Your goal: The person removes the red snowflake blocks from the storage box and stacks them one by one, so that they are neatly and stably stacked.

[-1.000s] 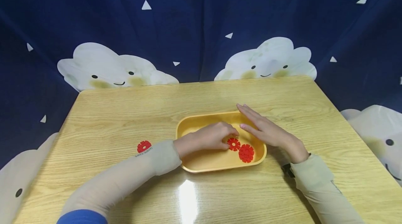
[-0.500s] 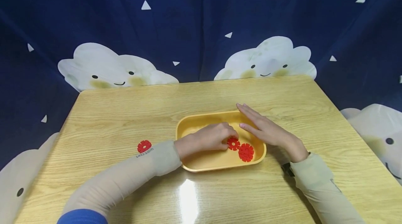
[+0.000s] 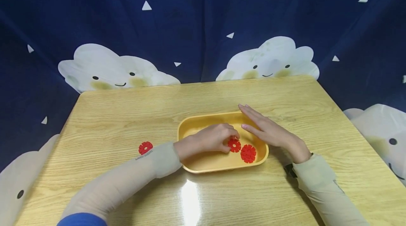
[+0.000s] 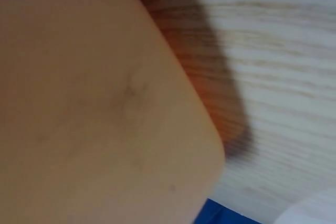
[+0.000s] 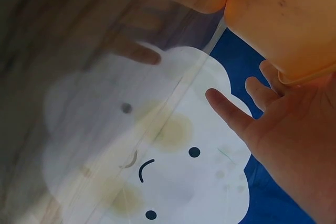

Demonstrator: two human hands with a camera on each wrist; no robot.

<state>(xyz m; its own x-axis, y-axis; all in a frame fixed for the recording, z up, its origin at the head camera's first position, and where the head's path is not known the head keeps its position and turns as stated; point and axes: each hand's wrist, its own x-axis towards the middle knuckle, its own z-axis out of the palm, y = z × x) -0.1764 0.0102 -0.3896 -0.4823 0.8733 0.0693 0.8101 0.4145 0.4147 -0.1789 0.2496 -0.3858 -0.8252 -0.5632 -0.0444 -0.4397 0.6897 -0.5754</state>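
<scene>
My left hand (image 3: 219,137) reaches into a yellow tray (image 3: 203,170), its fingers bent. Thumb and fingertips pinch the left edge of a red notched snowflake disc (image 3: 234,146) on the tray floor. Beside that disc, to the right, lies a small pile of red snowflake discs (image 3: 248,154). The right hand (image 3: 269,131) rests at the tray's far right rim, fingers straight and thumb spread inward. In the right wrist view, the fingers of that hand (image 5: 294,129) reach along the tray's outer wall (image 5: 283,24). A blurred tan surface (image 4: 105,103) hides most of the left wrist view.
Another red snowflake disc (image 3: 145,147) lies on the wooden table (image 3: 133,113) left of the tray, close by the left sleeve (image 3: 127,180). Behind the table hangs a dark blue curtain (image 3: 196,18) with white clouds and triangles.
The left fingers and the disc at their tips have shifted slightly left inside the tray. The right hand has stayed at the rim.
</scene>
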